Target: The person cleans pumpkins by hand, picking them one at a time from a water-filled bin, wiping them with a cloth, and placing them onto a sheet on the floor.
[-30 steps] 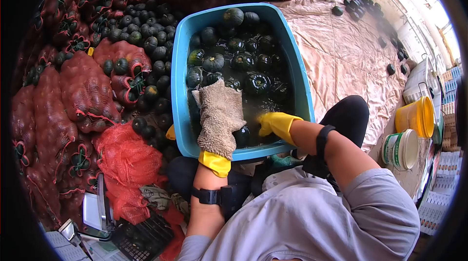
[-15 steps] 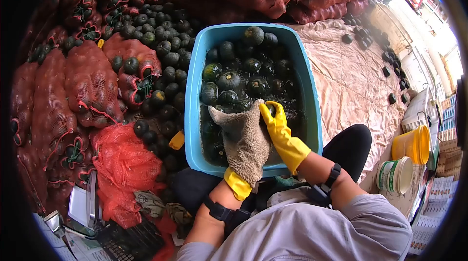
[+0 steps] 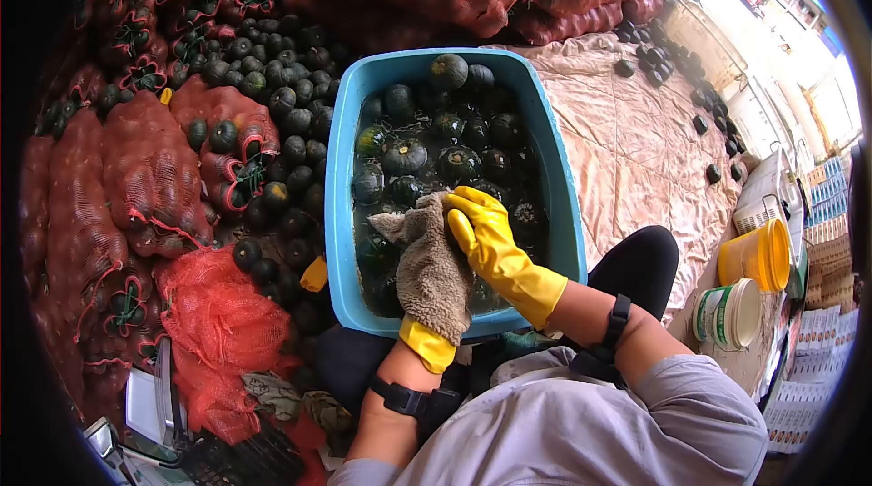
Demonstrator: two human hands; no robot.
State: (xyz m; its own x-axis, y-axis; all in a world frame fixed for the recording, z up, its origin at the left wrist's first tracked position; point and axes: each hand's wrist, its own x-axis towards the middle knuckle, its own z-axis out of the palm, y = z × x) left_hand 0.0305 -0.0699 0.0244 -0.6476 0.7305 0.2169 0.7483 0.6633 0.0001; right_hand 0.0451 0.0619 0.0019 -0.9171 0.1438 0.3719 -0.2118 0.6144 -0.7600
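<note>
Over the blue tub (image 3: 339, 182), just below the frame's centre, the left hand (image 3: 428, 346) was covered by the brown cloth (image 3: 434, 272), its grip hidden. The cloth's long axis ran nearly upright, one corner pointed left. Its upper edge was overlapped by the right hand (image 3: 501, 254), fingers held narrow, farther than half a second earlier.

Daylight glares upper right; edges curve into black; the tub (image 3: 340, 213) looks dim inside, perhaps blurred.

Yellow gloves (image 3: 509, 263), tan cloth (image 3: 431, 272), blue tub (image 3: 339, 204)
</note>
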